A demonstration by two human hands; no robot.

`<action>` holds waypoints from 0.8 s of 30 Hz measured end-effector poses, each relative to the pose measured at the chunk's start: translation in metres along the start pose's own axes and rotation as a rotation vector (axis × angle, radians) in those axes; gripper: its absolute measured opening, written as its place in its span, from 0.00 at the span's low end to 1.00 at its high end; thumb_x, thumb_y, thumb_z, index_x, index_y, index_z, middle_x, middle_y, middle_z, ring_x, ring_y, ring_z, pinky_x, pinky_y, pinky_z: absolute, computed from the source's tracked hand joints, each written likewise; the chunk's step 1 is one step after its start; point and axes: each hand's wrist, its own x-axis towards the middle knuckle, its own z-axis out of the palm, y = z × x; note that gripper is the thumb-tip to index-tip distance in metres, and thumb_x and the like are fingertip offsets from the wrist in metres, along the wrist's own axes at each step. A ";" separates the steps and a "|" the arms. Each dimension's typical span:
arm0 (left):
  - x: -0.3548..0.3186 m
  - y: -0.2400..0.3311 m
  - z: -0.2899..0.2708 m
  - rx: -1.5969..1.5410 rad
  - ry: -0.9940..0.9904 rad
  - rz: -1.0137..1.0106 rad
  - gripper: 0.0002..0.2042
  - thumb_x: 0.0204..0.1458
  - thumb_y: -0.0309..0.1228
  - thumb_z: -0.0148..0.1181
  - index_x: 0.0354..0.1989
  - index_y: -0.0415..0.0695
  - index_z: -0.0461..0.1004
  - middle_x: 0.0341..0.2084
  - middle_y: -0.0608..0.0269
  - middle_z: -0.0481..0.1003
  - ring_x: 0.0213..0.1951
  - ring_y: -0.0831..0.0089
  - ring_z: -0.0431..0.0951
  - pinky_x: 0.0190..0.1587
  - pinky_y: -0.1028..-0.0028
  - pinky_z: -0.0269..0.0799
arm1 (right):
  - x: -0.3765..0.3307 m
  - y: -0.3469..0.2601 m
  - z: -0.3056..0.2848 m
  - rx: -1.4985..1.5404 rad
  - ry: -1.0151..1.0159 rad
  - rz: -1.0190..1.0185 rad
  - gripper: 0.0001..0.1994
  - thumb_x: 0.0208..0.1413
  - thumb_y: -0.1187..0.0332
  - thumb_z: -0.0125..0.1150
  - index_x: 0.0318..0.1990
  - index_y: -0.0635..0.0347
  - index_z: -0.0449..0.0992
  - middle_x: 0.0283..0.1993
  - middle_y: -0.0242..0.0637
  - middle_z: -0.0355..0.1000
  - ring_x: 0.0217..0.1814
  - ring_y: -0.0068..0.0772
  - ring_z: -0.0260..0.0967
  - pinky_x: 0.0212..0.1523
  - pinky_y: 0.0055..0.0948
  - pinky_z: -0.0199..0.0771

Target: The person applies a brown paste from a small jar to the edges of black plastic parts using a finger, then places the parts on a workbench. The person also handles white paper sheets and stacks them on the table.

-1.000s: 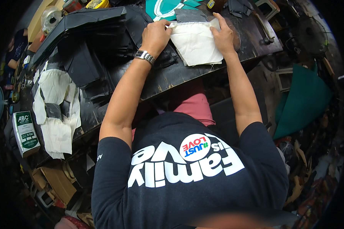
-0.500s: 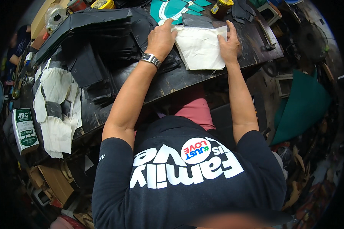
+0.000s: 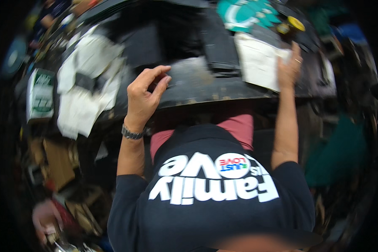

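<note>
My left hand [image 3: 146, 94] hovers over the front edge of the black worktable [image 3: 190, 90], its fingers bent and a gap left between thumb and forefinger. Nothing shows in it. At the right, a stack of off-white cloth pieces [image 3: 258, 63] lies on the table near the edge. My right hand [image 3: 288, 70] rests along the stack's right side, thumb at the cloth and fingers stretched out. A dark grey piece [image 3: 266, 35] lies just behind the stack. The picture is blurred by motion.
Dark folded stacks [image 3: 220, 44] lie left of the white cloth. More off-white pieces [image 3: 90, 54] hang over the table's left part, beside a green-and-white tin [image 3: 41, 94]. Green cut pieces [image 3: 243, 14] and a yellow-lidded jar [image 3: 293, 24] stand farther back.
My left hand has let go of the white cloth stack and drawn back to the left and nearer me. My right hand stays by the stack. The whole view has shifted.
</note>
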 end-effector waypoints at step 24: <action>-0.039 -0.140 -0.170 0.760 0.492 -0.398 0.13 0.52 0.38 0.67 0.40 0.41 0.82 0.35 0.52 0.81 0.37 0.53 0.82 0.42 0.61 0.76 | 0.005 0.048 0.012 0.204 -0.234 0.308 0.42 0.57 0.58 0.70 0.74 0.54 0.53 0.61 0.53 0.67 0.61 0.46 0.69 0.62 0.40 0.68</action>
